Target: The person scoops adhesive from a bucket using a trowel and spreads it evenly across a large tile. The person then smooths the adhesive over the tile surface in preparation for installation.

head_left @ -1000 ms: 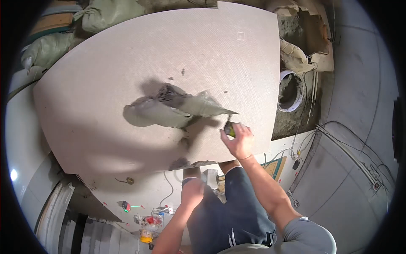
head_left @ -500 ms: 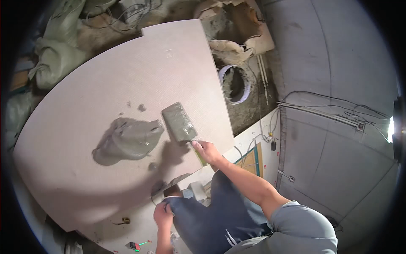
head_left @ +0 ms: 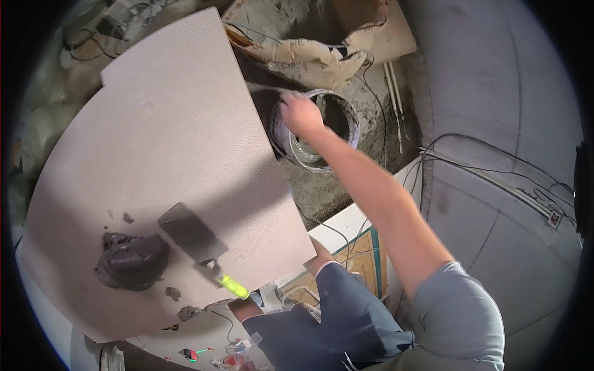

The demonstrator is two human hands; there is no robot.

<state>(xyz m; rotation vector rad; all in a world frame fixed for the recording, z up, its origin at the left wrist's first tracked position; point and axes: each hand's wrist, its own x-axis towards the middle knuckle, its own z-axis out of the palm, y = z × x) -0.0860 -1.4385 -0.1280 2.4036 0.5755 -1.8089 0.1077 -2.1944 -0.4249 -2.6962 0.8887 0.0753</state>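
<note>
A large pinkish tile (head_left: 167, 154) lies tilted across my lap. On its near part sits a dark grey lump of mortar (head_left: 131, 261). Beside it a trowel (head_left: 189, 232) rests flat on the tile, its yellow-green handle (head_left: 232, 285) pointing to the tile's near edge. My left hand (head_left: 242, 307) is at that edge, right at the handle's end; my leg partly hides it, so its grip is unclear. My right hand (head_left: 300, 114) is stretched far out, fingers curled over the left rim of a round bucket (head_left: 346, 117) with grey mortar inside.
Torn paper sacks (head_left: 309, 55) and loose sand lie behind the bucket. Cables (head_left: 495, 173) run over the grey floor at the right. A patterned tile (head_left: 359, 241) lies by my knee. Small tools (head_left: 204, 353) lie under the tile's near edge.
My right hand has let go of the trowel, which now lies on the tile, and has reached out to the bucket. My view has turned right toward the bucket.
</note>
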